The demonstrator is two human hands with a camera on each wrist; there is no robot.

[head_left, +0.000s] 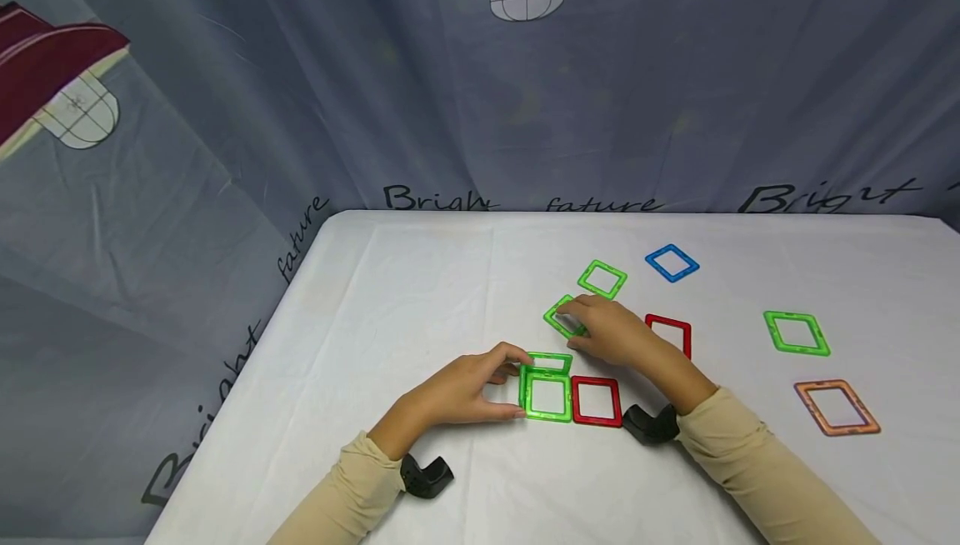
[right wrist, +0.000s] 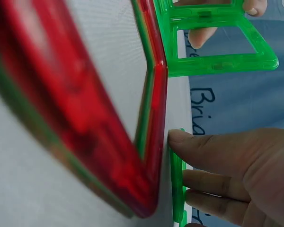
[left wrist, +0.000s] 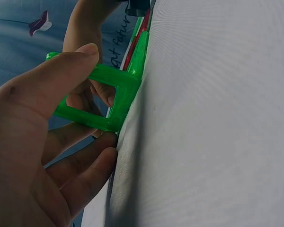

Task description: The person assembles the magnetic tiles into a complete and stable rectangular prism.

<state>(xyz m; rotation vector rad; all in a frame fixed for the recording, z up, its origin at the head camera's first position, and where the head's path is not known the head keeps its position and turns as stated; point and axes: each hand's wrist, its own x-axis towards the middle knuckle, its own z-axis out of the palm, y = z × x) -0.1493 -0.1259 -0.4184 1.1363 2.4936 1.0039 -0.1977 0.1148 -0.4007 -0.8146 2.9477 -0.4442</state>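
My left hand (head_left: 476, 387) grips an upright green magnetic tile (left wrist: 106, 74) between thumb and fingers. This tile stands along the left edge of a flat green tile (head_left: 549, 417). A second raised green tile (head_left: 550, 356) stands at the flat tile's back edge. To its right lies a red tile (head_left: 597, 422), edge against it. Farther back, my right hand (head_left: 609, 330) pinches a loose green tile (head_left: 555, 326) lying on the table; its fingers cover part of it. The right wrist view shows the thumb on the near edge of this tile (right wrist: 177, 184).
Behind the right forearm lies another red tile (head_left: 668, 320), partly hidden. Farther back are a green tile (head_left: 611, 267) and a blue tile (head_left: 686, 256). At the right lie a green tile (head_left: 803, 352) and an orange tile (head_left: 853, 431). A white cloth covers the table (head_left: 405, 295).
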